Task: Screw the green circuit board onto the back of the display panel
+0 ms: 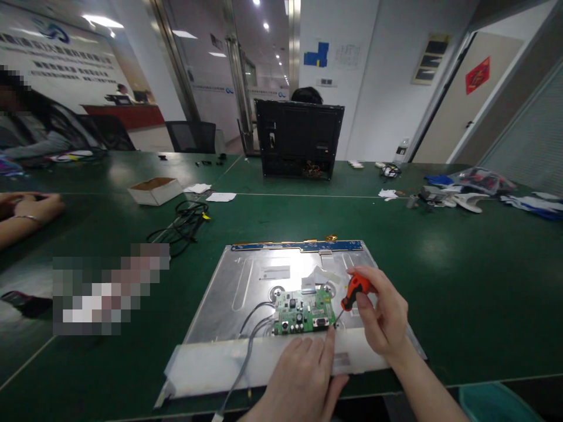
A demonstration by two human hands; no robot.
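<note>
In front of me lies a flat metal display panel [220,299], back side up, with a green circuit board [301,310] on its middle. My right hand [385,313] grips an orange and black screwdriver [354,291]. Its thin shaft slants down to the board's lower right corner. My left hand [301,375] rests on the white strip [206,366] along the panel's near edge, fingers stretched out. The index fingertip is at that same corner, close to the screwdriver tip. Any screw there is too small to make out. Grey cables [251,351] run from the board's left side.
A black monitor casing [300,138] stands upright across the green table [453,281]. Black cables [185,223] and an open white box [155,192] are at left, near another person's hands [35,208]. Parts and plastic bags [479,179] lie at far right.
</note>
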